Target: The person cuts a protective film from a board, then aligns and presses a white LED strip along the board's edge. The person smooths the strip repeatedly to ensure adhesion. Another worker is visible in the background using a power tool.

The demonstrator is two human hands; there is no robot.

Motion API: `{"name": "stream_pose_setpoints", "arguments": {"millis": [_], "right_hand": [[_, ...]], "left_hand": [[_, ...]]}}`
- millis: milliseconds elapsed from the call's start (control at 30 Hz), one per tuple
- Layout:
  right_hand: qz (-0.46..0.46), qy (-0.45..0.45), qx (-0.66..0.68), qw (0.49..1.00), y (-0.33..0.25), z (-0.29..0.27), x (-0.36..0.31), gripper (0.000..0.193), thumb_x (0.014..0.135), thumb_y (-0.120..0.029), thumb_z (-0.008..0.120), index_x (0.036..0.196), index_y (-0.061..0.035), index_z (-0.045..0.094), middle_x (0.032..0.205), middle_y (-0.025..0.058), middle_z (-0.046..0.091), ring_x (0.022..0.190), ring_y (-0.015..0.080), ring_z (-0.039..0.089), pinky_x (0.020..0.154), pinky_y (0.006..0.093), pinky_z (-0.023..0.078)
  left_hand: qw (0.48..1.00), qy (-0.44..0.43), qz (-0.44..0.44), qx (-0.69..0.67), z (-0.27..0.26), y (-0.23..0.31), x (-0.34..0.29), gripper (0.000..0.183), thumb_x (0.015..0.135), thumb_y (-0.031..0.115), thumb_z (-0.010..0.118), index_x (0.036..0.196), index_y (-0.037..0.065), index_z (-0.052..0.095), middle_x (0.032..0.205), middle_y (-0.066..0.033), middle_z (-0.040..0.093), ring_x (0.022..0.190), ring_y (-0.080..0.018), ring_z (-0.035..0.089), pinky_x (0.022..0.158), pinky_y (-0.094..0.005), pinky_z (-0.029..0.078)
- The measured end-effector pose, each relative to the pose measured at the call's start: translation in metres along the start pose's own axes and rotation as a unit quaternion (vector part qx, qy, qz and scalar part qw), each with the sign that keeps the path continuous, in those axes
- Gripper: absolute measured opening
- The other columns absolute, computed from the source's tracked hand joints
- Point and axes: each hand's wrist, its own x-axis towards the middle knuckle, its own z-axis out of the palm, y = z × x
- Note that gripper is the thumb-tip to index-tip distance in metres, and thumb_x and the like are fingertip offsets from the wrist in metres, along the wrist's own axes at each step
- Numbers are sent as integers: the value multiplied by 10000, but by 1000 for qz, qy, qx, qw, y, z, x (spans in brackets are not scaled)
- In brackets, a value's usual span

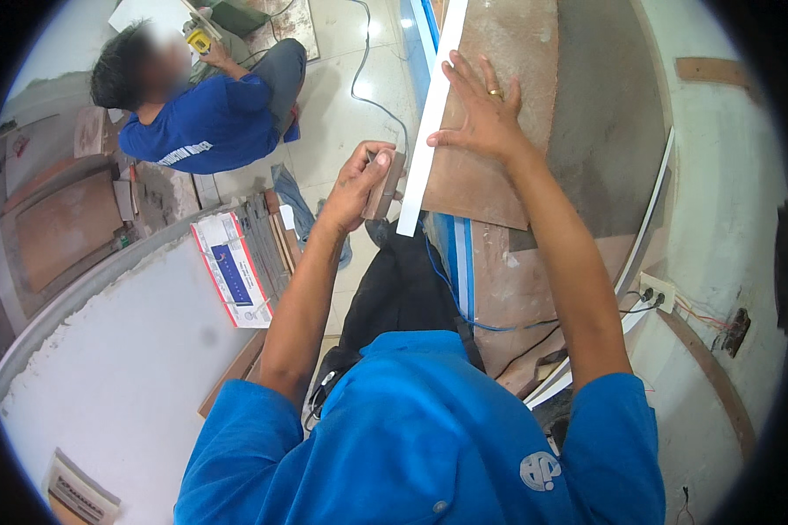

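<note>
My left hand (357, 185) is closed around a small brown block (383, 188), held just left of a long white strip (427, 144). The strip runs along the left edge of a brown board (490, 188), and its near end sticks out past the board. Spread out on the board, my right hand (486, 109) lies with its fingers apart. The right thumb and fingertips reach the strip's edge. Whether the block touches the strip, I cannot tell.
At upper left a person in a blue shirt (201, 127) crouches with a yellow tool (199, 39). A dark cable (359, 87) crosses the tiled floor. A printed box (232, 269) lies left of me, and a wired socket (658, 291) is at right.
</note>
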Motion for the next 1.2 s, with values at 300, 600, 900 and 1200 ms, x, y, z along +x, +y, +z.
{"name": "stream_pose_setpoints", "arguments": {"millis": [300, 600, 900, 1200], "right_hand": [[27, -40, 2, 999, -3, -8, 1, 1121, 797, -770, 725, 1685, -202, 343, 1805, 6, 163, 1661, 360, 40, 1250, 754, -29], [51, -58, -9, 997, -8, -13, 2, 849, 991, -642, 577, 1692, -230, 331, 1812, -13, 134, 1667, 316, 28, 1278, 706, -46], [60, -52, -11, 997, -11, -12, 0, 774, 1042, -597, 522, 1691, -220, 330, 1812, -13, 138, 1668, 313, 30, 1278, 709, -30], [42, -62, -14, 997, -5, -22, 6, 906, 972, -627, 619, 1693, -164, 323, 1807, -4, 165, 1669, 321, 43, 1266, 732, -25]], "left_hand": [[984, -86, 20, 152, 10, -29, -63, 468, 1017, 390, 752, 1310, 55, 609, 1029, -67, 658, 836, -126, 664, 694, -296, 560], [979, -43, -37, 196, 9, -57, -139, 484, 1001, 397, 769, 1281, 31, 620, 969, -43, 675, 819, -105, 639, 705, -274, 517], [971, -48, -111, 208, 6, -101, -238, 477, 997, 352, 779, 1345, 68, 618, 1115, -43, 678, 1024, -129, 632, 890, -312, 512], [952, 2, -14, 306, -15, -114, -249, 503, 995, 444, 757, 1324, 74, 664, 1193, -109, 685, 1081, -201, 655, 930, -362, 521]]}}
